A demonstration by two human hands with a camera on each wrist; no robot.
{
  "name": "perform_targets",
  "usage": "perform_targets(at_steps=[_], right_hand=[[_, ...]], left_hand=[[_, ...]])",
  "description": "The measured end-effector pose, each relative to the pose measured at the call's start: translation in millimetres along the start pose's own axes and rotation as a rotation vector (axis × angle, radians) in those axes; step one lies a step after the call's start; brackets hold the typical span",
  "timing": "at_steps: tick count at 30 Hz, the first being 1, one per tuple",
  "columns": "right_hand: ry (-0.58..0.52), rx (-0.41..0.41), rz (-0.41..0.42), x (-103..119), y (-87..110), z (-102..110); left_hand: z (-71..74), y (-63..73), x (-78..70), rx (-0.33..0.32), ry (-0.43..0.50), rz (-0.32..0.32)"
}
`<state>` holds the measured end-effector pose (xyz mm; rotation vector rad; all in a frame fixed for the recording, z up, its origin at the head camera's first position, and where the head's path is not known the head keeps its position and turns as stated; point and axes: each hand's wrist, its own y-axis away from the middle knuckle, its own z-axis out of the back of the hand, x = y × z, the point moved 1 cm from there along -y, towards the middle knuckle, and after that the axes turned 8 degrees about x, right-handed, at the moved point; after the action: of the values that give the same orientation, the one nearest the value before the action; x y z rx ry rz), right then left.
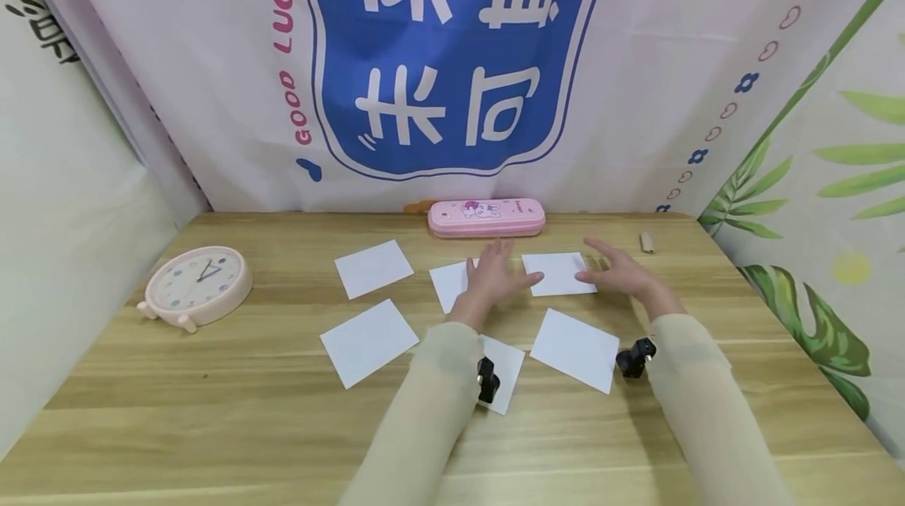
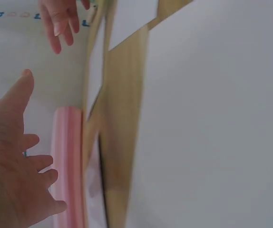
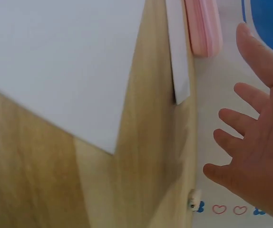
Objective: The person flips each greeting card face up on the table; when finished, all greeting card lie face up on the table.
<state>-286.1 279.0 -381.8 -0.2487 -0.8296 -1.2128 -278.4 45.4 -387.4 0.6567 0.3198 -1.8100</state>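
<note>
In the head view my left hand [image 1: 491, 280] hovers with spread fingers over a white card [image 1: 447, 284], partly covering it. My right hand [image 1: 621, 274], also spread, is at the right edge of another white card [image 1: 557, 273]. Both palms are bare in the wrist views, with nothing between the fingers. Closer to me lie a tilted white card [image 1: 576, 349] and one [image 1: 511, 368] partly hidden by the left sleeve. Two more, an upper card [image 1: 373, 268] and a lower card [image 1: 370, 342], lie to the left.
A pink pencil case [image 1: 486, 219] lies at the table's back edge, with an orange thing [image 1: 419, 207] beside it. A pale pink clock [image 1: 198, 284] stands at the left. A small beige object [image 1: 646, 243] is at the back right. Printed cloth [image 1: 233, 97] hangs behind.
</note>
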Motion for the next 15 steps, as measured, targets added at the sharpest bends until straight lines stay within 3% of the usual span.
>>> perform_targets(at_steps=[7, 15], right_hand=[[-0.017, -0.002, 0.003, -15, -10.0, -6], [-0.046, -0.011, -0.017, -23, -14.6, -8]], left_hand=[[-17.1, -0.6, -5.2, 0.022, 0.086, -0.033], [-28.2, -4.5, -4.9, -0.013, 0.051, -0.036]])
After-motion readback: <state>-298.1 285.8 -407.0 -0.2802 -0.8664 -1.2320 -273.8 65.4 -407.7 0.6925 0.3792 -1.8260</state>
